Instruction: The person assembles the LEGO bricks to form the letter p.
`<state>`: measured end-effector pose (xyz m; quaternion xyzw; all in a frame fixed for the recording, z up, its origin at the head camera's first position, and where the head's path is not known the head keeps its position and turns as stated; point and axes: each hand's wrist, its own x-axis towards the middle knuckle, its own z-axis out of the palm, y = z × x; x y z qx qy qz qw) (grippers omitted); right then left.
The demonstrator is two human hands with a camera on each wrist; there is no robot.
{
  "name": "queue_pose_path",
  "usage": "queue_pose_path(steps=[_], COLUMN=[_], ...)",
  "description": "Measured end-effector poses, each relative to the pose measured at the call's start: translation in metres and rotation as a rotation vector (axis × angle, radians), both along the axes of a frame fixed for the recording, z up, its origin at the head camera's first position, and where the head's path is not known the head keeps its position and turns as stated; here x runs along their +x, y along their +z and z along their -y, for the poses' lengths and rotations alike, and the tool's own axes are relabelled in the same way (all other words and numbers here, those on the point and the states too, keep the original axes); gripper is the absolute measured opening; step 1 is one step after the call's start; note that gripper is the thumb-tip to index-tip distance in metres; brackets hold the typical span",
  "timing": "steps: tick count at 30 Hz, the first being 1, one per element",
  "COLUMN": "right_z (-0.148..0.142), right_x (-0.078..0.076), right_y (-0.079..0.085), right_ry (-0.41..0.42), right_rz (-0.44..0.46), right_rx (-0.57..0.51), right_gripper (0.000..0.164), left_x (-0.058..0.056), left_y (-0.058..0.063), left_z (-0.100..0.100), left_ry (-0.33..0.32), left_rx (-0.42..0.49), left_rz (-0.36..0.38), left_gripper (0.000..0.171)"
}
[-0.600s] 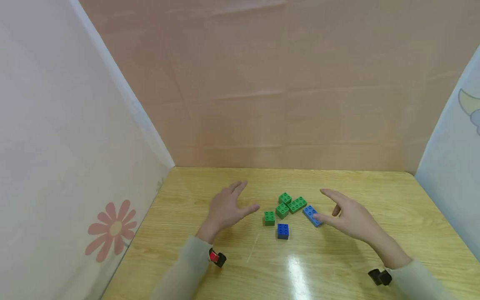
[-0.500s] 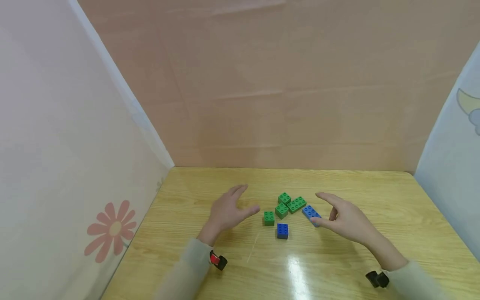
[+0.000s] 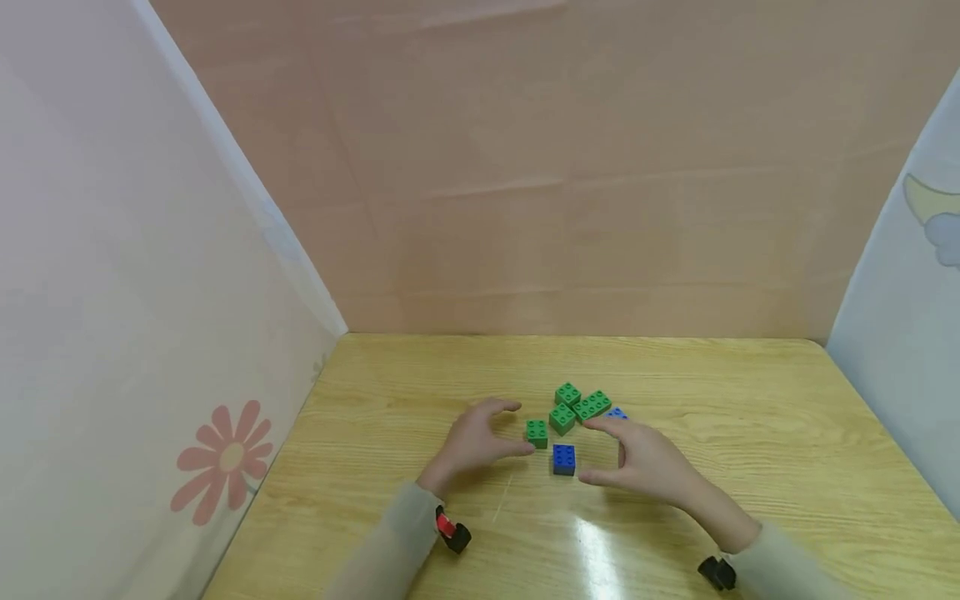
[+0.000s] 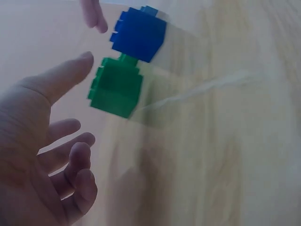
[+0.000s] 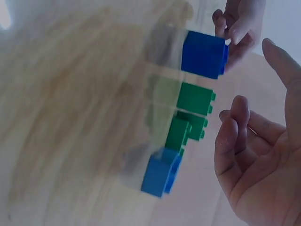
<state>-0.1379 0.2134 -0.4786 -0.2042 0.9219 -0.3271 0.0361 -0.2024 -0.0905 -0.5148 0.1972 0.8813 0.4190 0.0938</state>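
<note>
My left hand (image 3: 478, 437) hovers left of a small green toy brick (image 3: 537, 432), its thumb and fingers apart and holding nothing. A dark blue brick (image 3: 564, 459) sits on the table in front of the green one, and my right hand (image 3: 648, 462) is just right of it, thumb tip near its side. The right fingers are spread from the thumb, with nothing between them. Behind that hand a lighter blue brick (image 3: 617, 412) is mostly hidden in the head view; the right wrist view shows this light blue brick (image 5: 158, 173) standing apart from the fingers.
Two more small green bricks (image 3: 562, 418) and a longer green brick (image 3: 594, 405) lie close together farther back on the wooden table (image 3: 420, 367). A brown sheet (image 3: 600, 250) rises behind, and a pale wall panel (image 3: 187, 292) stands at the left.
My right hand has moved left and nearer, from beside the light blue brick to the dark blue one. My left hand has shifted slightly right and lower. The bricks stay where they were.
</note>
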Motion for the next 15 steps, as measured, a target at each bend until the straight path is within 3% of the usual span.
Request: queue_pose_path(steps=[5,15], right_z=[0.012,0.026], right_x=[-0.001,-0.004], right_y=[-0.011,-0.021], right_ry=[0.003,-0.065], right_rz=[0.033,0.106], right_rx=[-0.04,-0.106], right_gripper=[0.076,0.058], left_x=[0.0,0.001], left_y=[-0.008,-0.018], left_z=[-0.009,-0.017], left_ry=[-0.022,0.007], left_rx=[0.007,0.049], left_rz=[0.005,0.025], left_gripper=[0.073,0.059])
